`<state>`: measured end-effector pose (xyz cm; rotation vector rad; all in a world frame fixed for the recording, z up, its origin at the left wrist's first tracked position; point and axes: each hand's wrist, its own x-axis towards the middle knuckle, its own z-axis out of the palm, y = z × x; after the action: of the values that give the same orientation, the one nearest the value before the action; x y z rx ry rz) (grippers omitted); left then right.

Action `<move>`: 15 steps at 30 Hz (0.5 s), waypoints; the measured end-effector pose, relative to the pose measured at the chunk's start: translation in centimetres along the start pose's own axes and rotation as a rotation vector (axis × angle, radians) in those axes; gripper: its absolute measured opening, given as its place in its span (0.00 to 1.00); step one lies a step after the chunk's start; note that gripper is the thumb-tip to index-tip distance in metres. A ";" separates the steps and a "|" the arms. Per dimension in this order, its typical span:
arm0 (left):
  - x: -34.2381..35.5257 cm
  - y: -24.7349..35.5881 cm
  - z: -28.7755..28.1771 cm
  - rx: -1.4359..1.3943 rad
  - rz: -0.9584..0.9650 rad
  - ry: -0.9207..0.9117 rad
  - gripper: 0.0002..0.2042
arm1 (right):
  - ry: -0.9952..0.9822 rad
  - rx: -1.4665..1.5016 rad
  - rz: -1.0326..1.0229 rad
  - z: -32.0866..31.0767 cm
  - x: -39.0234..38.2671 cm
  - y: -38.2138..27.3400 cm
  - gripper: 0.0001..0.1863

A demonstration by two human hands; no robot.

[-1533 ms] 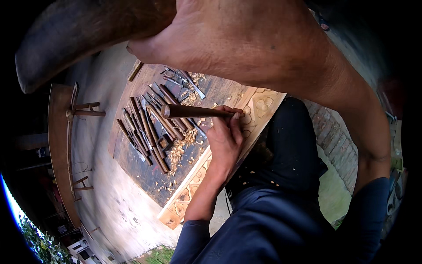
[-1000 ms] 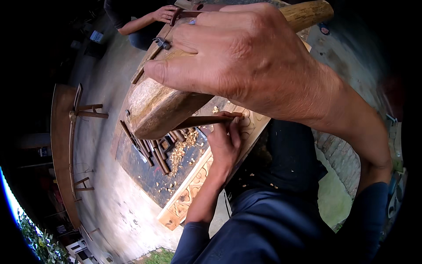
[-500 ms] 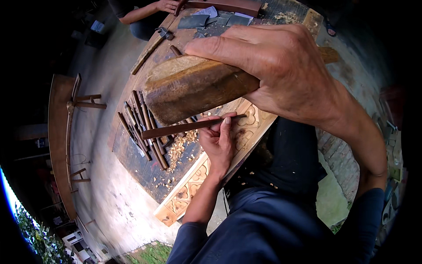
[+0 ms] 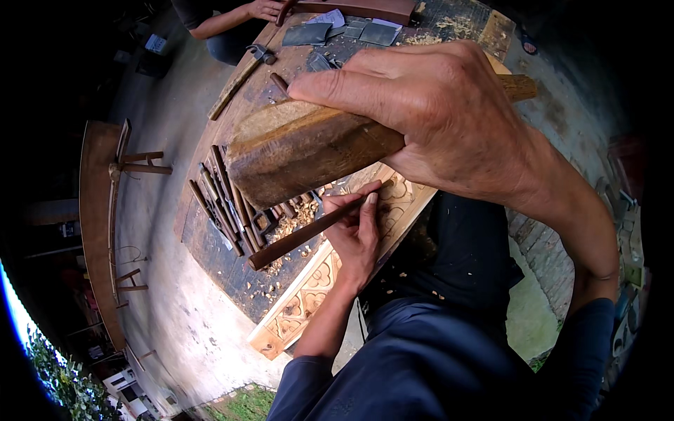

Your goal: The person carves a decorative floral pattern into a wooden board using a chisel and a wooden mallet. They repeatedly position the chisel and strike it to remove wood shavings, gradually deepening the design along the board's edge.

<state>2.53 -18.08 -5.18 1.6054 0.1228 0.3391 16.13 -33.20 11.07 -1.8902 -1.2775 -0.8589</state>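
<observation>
My right hand is closed round a worn wooden mallet, raised above the bench and close to the camera. Below it, my left hand pinches a dark chisel between thumb and fingers. The chisel slants, its thick end low on the left and its tip at the carving. Under the left hand lies a pale wooden board carved with a row of curved floral shapes. My right hand and the mallet hide part of the bench and some tools.
Several carving tools lie left of the board, beside wood shavings. A hammer and dark abrasive sheets rest farther off. Another person's hand is at the far edge by a reddish-brown wooden piece.
The chisel's thick end has swung down and to the right, so it slants more steeply. My left hand has shifted slightly. The mallet has dropped a little.
</observation>
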 end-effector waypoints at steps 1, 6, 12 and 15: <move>-0.1 0.1 0.0 -0.016 -0.008 -0.002 0.10 | 0.010 0.001 -0.032 -0.2 0.1 0.2 0.36; -0.4 0.2 0.3 -0.064 -0.038 0.037 0.10 | 0.001 -0.031 0.007 -0.1 0.0 -0.5 0.35; -1.0 -0.6 0.4 0.060 0.109 0.021 0.10 | -0.018 -0.011 -0.029 0.1 0.7 -0.8 0.29; -1.6 -1.8 -0.3 0.067 0.079 0.000 0.11 | -0.137 -0.104 0.005 0.4 1.0 -1.5 0.22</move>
<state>1.15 -18.13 -7.22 1.6798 0.0714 0.4003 15.06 -31.98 11.90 -2.0643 -1.3317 -0.8194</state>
